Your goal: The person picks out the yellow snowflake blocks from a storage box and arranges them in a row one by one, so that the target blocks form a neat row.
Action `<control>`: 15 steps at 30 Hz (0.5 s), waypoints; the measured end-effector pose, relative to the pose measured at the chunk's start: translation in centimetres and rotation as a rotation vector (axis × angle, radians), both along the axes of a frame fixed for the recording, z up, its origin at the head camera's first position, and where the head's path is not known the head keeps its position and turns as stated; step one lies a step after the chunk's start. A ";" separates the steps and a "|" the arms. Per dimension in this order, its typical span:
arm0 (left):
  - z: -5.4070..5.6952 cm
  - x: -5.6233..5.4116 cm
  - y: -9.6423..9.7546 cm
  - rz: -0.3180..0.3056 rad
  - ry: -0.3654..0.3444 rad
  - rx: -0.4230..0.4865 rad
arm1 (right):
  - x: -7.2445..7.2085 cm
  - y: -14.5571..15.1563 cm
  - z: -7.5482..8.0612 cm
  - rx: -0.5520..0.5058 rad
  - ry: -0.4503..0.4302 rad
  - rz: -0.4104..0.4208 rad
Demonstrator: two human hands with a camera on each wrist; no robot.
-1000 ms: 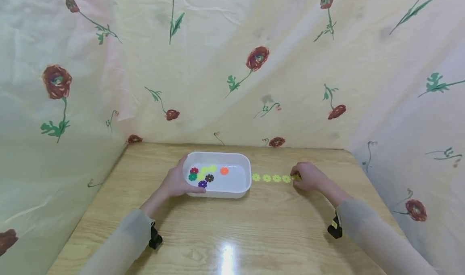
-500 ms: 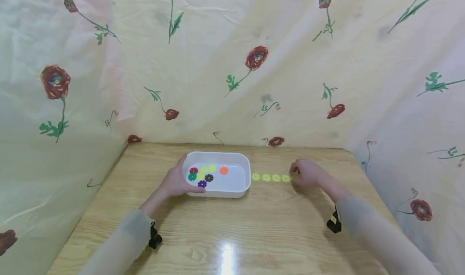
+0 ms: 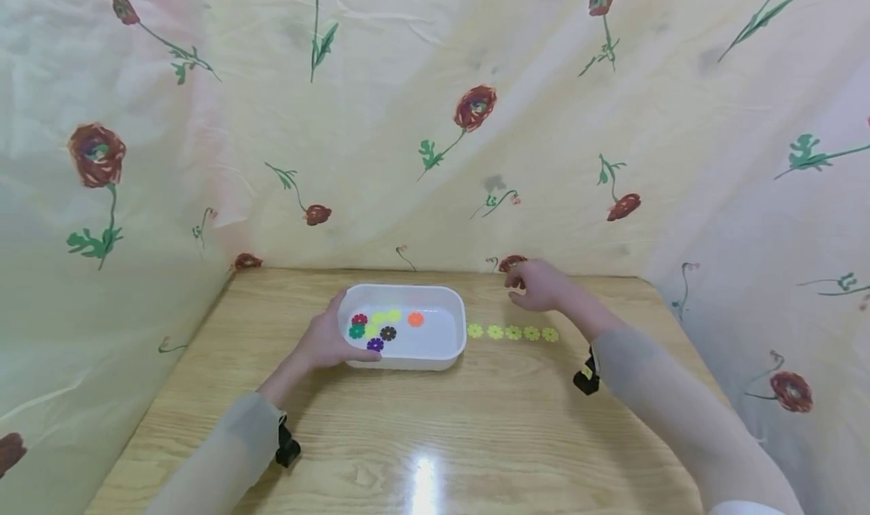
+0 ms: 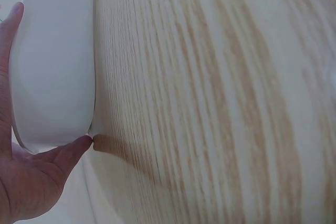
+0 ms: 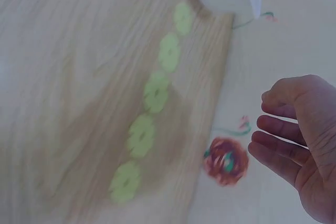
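Observation:
A white plastic tub [image 3: 440,337] stands on the table, and my left hand [image 3: 326,339] grips its left end. In the left wrist view my fingers wrap the end wall of the tub [image 4: 55,66]. Inside lie flower-shaped plastic discs: an orange disc [image 3: 415,319], a red disc [image 3: 359,319], a green disc [image 3: 356,331], a dark brown disc [image 3: 388,334], a purple disc [image 3: 375,345] and several yellow ones. Right of the tub runs a straight row of several yellow flower discs [image 3: 513,333]. Above and behind this row hovers my right hand [image 3: 539,285], its fingers loosely bent around nothing.
The wooden table [image 3: 381,432] stretches toward me in front of the tub. Pale cloth [image 3: 367,137] with printed red flowers hangs behind it and on both sides. Each wrist carries a small black camera.
My right hand has let go of the yellow disc at the row's right end, lifted away and swung left and back. My left hand stays on the tub.

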State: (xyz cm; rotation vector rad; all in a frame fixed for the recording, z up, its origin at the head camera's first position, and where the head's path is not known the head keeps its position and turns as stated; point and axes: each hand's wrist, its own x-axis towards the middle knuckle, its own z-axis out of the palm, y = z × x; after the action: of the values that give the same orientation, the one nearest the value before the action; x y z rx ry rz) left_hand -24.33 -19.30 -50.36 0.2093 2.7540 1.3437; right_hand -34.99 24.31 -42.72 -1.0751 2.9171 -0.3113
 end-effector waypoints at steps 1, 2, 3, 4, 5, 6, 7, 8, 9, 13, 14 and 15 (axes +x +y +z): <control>0.0 0.0 0.0 0.000 0.001 -0.001 | -0.1 -0.6 0.3 -0.001 0.002 0.004; 0.1 0.0 0.0 -0.002 0.002 0.001 | -0.2 -1.1 0.5 -0.003 0.002 0.010; 0.1 0.0 0.1 -0.002 0.003 0.004 | -0.4 -1.7 0.6 -0.002 0.000 0.014; 0.1 0.0 0.1 -0.003 0.004 0.010 | -0.5 -2.2 0.8 -0.001 0.002 0.022; 0.1 0.1 0.1 -0.003 0.004 0.014 | -0.6 -2.7 1.0 0.001 0.005 0.029; 0.1 0.1 0.1 -0.002 0.005 0.016 | -0.7 -3.2 1.1 0.002 0.002 0.034; 0.1 0.1 0.1 -0.002 0.004 0.020 | -0.8 -3.6 1.2 0.006 0.002 0.040; 0.1 0.1 0.1 -0.003 0.004 0.022 | -0.9 -4.0 1.4 0.012 0.002 0.047; 0.1 0.1 0.1 -0.005 0.004 0.023 | -1.0 -4.5 1.5 0.018 0.004 0.055; 0.1 0.1 0.1 -0.008 0.003 0.028 | -1.3 -6.2 2.1 0.023 0.006 0.072; 0.1 0.1 0.2 -0.007 0.003 0.029 | -1.3 -6.7 2.2 0.018 0.011 0.075; 0.1 0.1 0.2 -0.006 0.002 0.030 | -1.4 -7.2 2.3 0.014 0.015 0.079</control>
State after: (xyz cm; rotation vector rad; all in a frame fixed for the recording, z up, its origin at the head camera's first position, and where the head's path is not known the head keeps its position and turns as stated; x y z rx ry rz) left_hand -24.20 -19.14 -50.22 0.2213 2.7342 1.3842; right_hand -36.36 17.15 -40.42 -1.1913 2.8759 -0.2812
